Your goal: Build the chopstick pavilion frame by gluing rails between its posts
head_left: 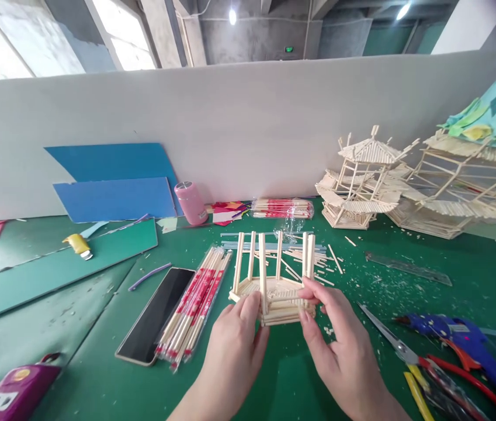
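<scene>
In front of me is a small pavilion frame made of pale wooden sticks, with a many-sided base and several upright posts. My left hand grips its front left side, fingers closed at the foot of a post. At the front right corner, my right hand pinches the frame between thumb and fingers. A thin horizontal stick runs between the front posts, its right end by my right fingertips. Whether that end is attached is hidden. Loose cut sticks lie behind the frame.
Bagged sticks and a phone lie to the left. Scissors and a blue glue gun are at right. Farther back stand a pink cup, a finished stick pavilion and a grey partition.
</scene>
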Demonstrator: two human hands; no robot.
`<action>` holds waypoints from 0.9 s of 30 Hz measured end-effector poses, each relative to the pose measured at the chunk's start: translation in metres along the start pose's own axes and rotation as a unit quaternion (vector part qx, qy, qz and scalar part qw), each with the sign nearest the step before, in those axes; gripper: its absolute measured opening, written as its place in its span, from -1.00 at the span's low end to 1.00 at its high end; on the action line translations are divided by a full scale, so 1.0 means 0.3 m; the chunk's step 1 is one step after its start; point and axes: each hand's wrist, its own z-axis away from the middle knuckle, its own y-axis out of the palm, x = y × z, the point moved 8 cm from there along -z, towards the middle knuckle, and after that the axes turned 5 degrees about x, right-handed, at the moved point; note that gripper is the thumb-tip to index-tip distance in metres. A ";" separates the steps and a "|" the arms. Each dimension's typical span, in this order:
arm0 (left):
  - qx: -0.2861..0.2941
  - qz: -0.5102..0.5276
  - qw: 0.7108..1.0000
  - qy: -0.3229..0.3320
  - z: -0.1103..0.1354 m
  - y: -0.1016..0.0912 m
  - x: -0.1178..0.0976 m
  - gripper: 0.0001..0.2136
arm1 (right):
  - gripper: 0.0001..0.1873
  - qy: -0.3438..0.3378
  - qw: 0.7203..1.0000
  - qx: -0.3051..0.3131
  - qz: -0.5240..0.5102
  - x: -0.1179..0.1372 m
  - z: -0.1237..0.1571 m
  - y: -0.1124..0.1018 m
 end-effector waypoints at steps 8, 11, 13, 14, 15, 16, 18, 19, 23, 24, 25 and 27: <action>-0.034 -0.050 0.997 0.052 -0.001 0.023 -0.071 -0.88 | -0.53 0.093 0.994 0.040 -0.047 -0.024 -0.100 0.049; -0.023 -0.066 0.995 0.078 -0.001 0.045 -0.112 -0.86 | -0.53 0.142 0.982 0.085 -0.095 -0.043 -0.111 0.071; -0.012 -0.069 0.994 0.083 -0.001 0.052 -0.126 -0.85 | -0.64 0.151 0.976 0.108 -0.116 -0.043 -0.115 0.072; -0.008 -0.066 0.994 0.081 0.000 0.054 -0.128 -0.85 | -0.70 0.155 0.973 0.117 -0.123 -0.043 -0.117 0.070; -0.006 -0.060 0.995 0.076 0.001 0.054 -0.126 -0.85 | -0.75 0.159 0.971 0.124 -0.127 -0.044 -0.118 0.067; -0.007 -0.049 0.996 0.072 0.003 0.053 -0.123 -0.85 | -0.76 0.163 0.969 0.128 -0.131 -0.046 -0.119 0.064; -0.019 -0.027 0.997 0.066 0.010 0.048 -0.114 -0.83 | -0.72 0.169 0.967 0.134 -0.139 -0.049 -0.122 0.061; -0.028 -0.016 0.997 0.064 0.015 0.046 -0.108 -0.81 | -0.67 0.172 0.965 0.136 -0.144 -0.050 -0.124 0.061; -0.064 0.007 0.996 0.064 0.035 0.041 -0.090 -0.73 | -0.59 0.177 0.961 0.141 -0.161 -0.055 -0.127 0.064; -0.070 0.012 0.995 0.064 0.039 0.042 -0.087 -0.71 | -0.58 0.177 0.960 0.141 -0.165 -0.056 -0.128 0.064; -0.075 0.016 0.995 0.062 0.041 0.044 -0.083 -0.70 | -0.58 0.178 0.959 0.141 -0.169 -0.057 -0.128 0.064; -0.081 0.027 0.995 0.058 0.044 0.048 -0.079 -0.69 | -0.59 0.178 0.957 0.144 -0.180 -0.058 -0.127 0.065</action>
